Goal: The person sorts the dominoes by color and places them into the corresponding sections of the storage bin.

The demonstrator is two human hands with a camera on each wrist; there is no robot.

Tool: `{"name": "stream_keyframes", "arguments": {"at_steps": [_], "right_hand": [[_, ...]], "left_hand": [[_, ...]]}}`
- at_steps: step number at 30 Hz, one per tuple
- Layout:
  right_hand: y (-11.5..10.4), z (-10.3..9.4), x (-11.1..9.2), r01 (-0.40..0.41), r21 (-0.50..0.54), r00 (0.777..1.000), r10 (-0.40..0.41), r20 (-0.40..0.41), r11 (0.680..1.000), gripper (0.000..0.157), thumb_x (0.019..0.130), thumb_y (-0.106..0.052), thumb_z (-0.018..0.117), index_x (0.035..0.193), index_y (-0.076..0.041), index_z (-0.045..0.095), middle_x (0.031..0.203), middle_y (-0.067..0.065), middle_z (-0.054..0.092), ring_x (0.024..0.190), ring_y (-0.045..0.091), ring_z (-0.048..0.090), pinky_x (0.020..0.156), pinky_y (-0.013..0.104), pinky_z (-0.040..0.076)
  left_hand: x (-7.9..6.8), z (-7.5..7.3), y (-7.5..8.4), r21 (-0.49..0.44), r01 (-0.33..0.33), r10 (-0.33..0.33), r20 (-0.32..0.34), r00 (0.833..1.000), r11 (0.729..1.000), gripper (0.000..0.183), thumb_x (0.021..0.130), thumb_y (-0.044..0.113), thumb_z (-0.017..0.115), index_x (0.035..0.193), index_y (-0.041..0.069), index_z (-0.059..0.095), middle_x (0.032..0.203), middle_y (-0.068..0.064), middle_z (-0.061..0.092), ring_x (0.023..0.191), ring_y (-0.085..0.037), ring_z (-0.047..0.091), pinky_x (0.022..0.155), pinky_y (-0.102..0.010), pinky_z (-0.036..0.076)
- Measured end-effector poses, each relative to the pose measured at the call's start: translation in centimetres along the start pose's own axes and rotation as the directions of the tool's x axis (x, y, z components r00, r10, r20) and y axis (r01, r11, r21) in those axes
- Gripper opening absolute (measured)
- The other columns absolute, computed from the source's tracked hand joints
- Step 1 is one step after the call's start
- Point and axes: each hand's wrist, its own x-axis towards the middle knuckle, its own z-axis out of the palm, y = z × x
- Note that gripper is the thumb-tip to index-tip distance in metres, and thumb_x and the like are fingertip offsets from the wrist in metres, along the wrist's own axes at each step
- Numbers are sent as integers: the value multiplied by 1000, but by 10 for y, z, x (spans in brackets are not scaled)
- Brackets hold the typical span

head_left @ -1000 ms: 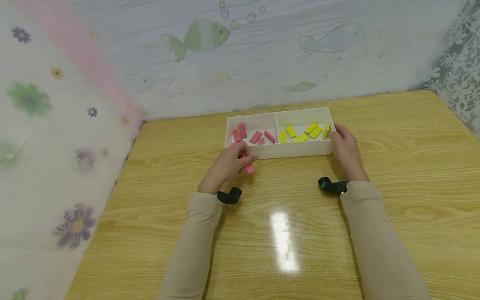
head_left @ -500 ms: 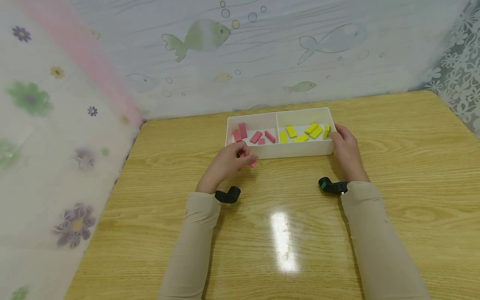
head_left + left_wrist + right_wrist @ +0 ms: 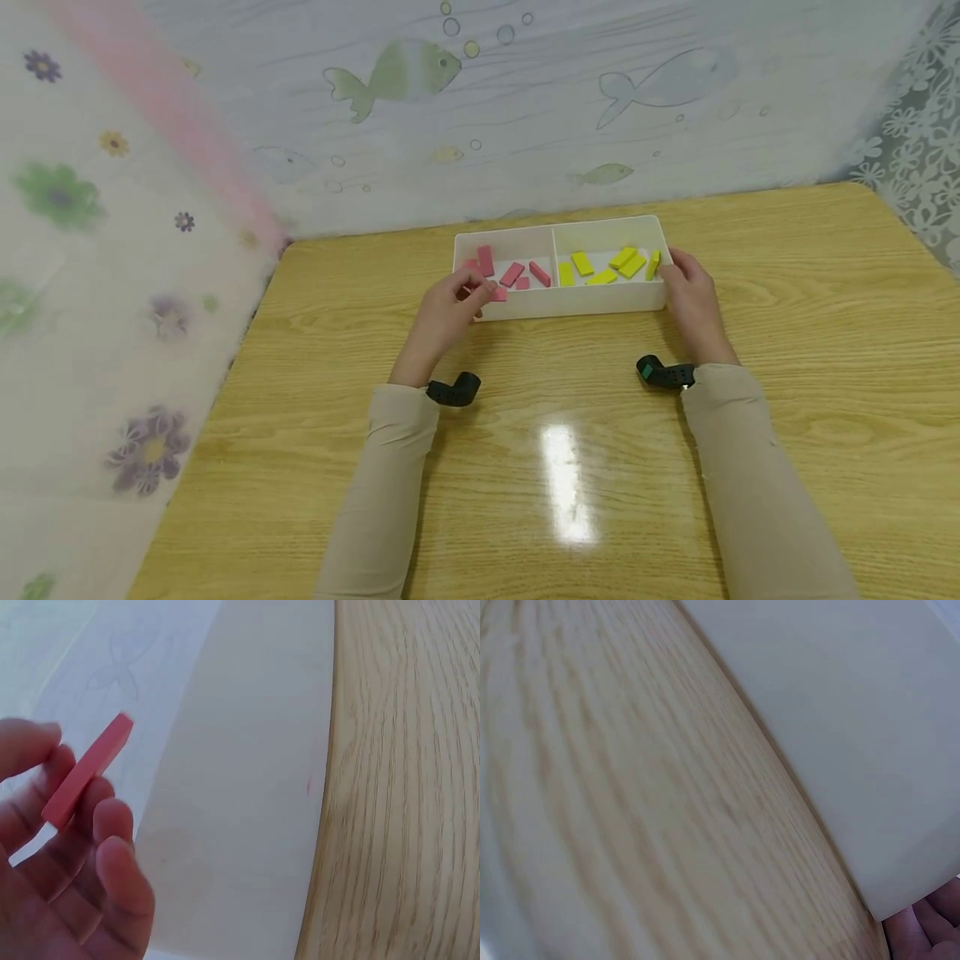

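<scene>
A white two-compartment box stands on the table. My left hand pinches a pink block between thumb and fingers. In the head view that block overlaps the box's front wall at the left compartment. My right hand grips the box's right end, its thumb at the front corner and its fingers around the side. Several more pink blocks lie in the left compartment, a few partly behind my left hand. Several yellow blocks lie in the right compartment.
The wooden table backs onto a wall with painted fish, and a flowered wall runs along its left side. Black wrist cameras are strapped at both sleeve cuffs.
My left hand has lifted and moved away from me, bringing the pink block from in front of the box up to its front rim. The right hand keeps its place on the box's end.
</scene>
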Motion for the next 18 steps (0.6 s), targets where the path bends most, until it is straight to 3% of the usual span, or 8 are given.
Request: {"name": "stream_keyframes", "arguments": {"at_steps": [4,7,12,18], "right_hand": [[0,0,0,3,-2,1000,-3,2,1000,52,92,-37,33,140,-16,30,141,3,30,123,17,29,101,41,25],[0,0,0,4,-4,1000,-4,-1,1000,52,92,-38,33,139,-16,30,141,3,30,123,16,30,101,40,25],[1,0,1,3,-3,1000,-3,-9,1000,52,92,-37,33,139,-16,31,141,3,31,123,16,30,101,40,25],[1,1,0,3,1,1000,-3,-8,1000,51,92,-38,33,139,-17,31,141,2,31,123,16,30,101,40,25]], "left_hand": [[2,0,-1,-106,-6,0,-60,998,994,24,86,43,54,94,22,60,87,-11,57,81,-33,55,67,-47,47],[1,-1,-1,-207,7,-22,-71,997,978,23,88,38,52,103,23,61,95,-9,59,84,-37,55,67,-50,45],[0,-5,-2,-337,42,-67,-64,996,940,20,91,29,51,106,25,63,101,-2,60,82,-42,52,52,-37,42],[0,-6,-6,-380,64,-98,-72,993,923,22,89,31,53,110,28,62,99,-5,60,71,-40,47,42,-27,33]]}}
